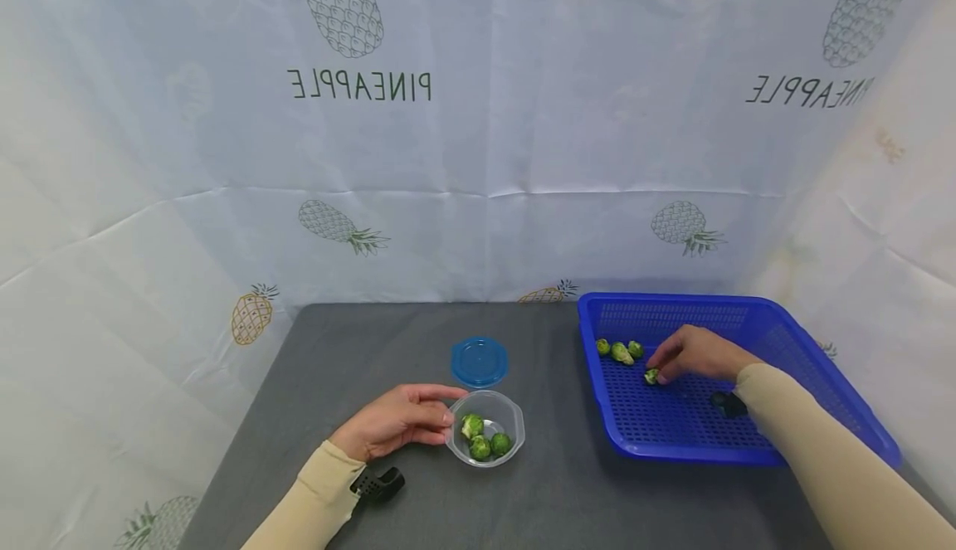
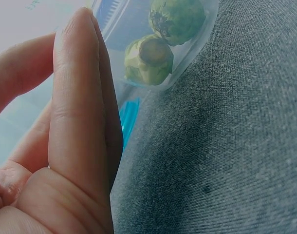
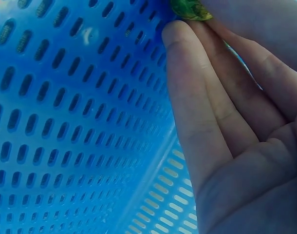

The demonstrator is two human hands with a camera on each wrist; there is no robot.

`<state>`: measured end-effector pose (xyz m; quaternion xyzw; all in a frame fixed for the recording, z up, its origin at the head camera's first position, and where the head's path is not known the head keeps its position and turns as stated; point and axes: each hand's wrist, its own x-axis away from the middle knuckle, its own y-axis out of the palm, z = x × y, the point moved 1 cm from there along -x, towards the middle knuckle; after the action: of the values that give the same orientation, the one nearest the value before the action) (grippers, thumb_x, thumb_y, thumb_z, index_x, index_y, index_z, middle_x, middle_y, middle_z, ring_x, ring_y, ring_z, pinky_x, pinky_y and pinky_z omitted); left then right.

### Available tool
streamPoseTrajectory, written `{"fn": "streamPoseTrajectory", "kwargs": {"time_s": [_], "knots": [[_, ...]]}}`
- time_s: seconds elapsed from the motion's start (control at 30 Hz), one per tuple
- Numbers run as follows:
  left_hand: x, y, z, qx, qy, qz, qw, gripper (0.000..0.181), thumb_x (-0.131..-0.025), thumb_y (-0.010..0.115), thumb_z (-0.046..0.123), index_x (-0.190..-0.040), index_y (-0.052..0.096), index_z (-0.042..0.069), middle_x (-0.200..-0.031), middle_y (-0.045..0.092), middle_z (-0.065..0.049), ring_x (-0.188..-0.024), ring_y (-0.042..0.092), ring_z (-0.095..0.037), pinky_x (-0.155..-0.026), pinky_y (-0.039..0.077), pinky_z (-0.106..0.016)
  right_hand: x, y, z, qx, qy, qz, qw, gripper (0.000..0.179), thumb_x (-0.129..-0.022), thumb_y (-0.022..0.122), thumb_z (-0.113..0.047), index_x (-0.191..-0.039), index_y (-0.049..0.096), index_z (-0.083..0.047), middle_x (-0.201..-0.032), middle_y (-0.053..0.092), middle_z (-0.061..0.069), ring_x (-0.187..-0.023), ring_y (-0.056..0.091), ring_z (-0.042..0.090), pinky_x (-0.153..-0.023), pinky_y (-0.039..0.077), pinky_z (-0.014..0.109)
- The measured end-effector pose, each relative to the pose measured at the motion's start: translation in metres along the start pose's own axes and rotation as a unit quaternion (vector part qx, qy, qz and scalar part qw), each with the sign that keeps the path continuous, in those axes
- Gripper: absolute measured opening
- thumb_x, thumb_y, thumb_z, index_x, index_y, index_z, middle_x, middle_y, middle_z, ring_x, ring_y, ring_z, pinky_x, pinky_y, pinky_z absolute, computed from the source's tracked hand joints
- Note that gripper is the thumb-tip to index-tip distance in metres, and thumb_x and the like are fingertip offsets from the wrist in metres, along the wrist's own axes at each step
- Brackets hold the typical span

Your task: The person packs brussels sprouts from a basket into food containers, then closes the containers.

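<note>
My left hand (image 1: 407, 419) rests at the left rim of a small clear plastic container (image 1: 515, 417), its fingers fairly straight against it. Inside lie three green Brussels sprouts (image 1: 480, 448); two of them, one sprout (image 2: 149, 59) with its cut stem end showing, appear in the left wrist view. Over in the blue basket (image 1: 612, 430), my right hand (image 1: 698, 353) pinches a Brussels sprout (image 1: 652, 377) between thumb and fingertips. In the right wrist view only part of that sprout (image 3: 191, 9) shows beyond the fingers. Three more sprouts (image 1: 620, 352) lie at the basket's left side.
A round blue lid (image 1: 480, 362) lies on the grey table (image 1: 358, 343) just behind the container. The basket has raised walls and a slotted floor. A dark wrist strap (image 1: 378, 484) is on the left wrist. White pineapple-print cloth (image 1: 478, 143) hangs around the table.
</note>
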<state>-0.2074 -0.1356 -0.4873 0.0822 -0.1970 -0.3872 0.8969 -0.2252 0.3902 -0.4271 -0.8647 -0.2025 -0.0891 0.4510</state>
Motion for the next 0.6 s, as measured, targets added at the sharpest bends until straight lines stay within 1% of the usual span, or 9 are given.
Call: {"fn": "streamPoseTrajectory", "kwargs": {"time_s": [0.17,0.3,0.4,0.6], "knots": [[0.0,0.001,0.0,0.001,-0.002,0.001,1.0,0.061,-0.105,0.067,0.005,-0.162,0.046,0.0,-0.11,0.077,-0.003,-0.094,0.076,-0.01,-0.091,0.066,-0.026,0.003,-0.002,-0.002,0.01,-0.007,0.004,0.9999,0.024,-0.093,0.084,-0.017,-0.115,0.084,-0.009,-0.119,0.081,0.01,-0.104,0.076,0.024,-0.094,0.064,0.055],[0.0,0.001,0.0,-0.001,0.001,0.003,1.0,0.062,-0.104,0.069,0.005,-0.162,0.046,-0.001,-0.109,0.077,-0.003,-0.094,0.076,-0.01,-0.091,0.066,-0.026,0.008,-0.005,-0.005,0.001,-0.01,0.011,0.9999,0.024,-0.095,0.082,-0.019,-0.116,0.083,-0.009,-0.119,0.081,0.01,-0.103,0.077,0.023,-0.092,0.066,0.053],[0.001,0.002,-0.001,-0.001,0.002,0.005,1.0,0.062,-0.104,0.069,0.005,-0.161,0.046,-0.002,-0.108,0.076,-0.003,-0.093,0.075,-0.01,-0.09,0.067,-0.026,0.012,-0.007,-0.008,-0.007,-0.012,0.022,0.9997,0.026,-0.097,0.082,-0.021,-0.119,0.083,-0.009,-0.121,0.08,0.011,-0.105,0.077,0.023,-0.092,0.066,0.05],[-0.001,-0.001,-0.002,-0.002,0.003,0.008,1.0,0.061,-0.105,0.067,0.003,-0.162,0.046,-0.002,-0.106,0.076,-0.002,-0.094,0.075,-0.01,-0.091,0.066,-0.026,0.021,-0.008,-0.018,-0.02,-0.035,0.041,0.9984,0.033,-0.098,0.081,-0.024,-0.126,0.08,-0.006,-0.124,0.08,0.011,-0.107,0.077,0.022,-0.092,0.067,0.046]]}}
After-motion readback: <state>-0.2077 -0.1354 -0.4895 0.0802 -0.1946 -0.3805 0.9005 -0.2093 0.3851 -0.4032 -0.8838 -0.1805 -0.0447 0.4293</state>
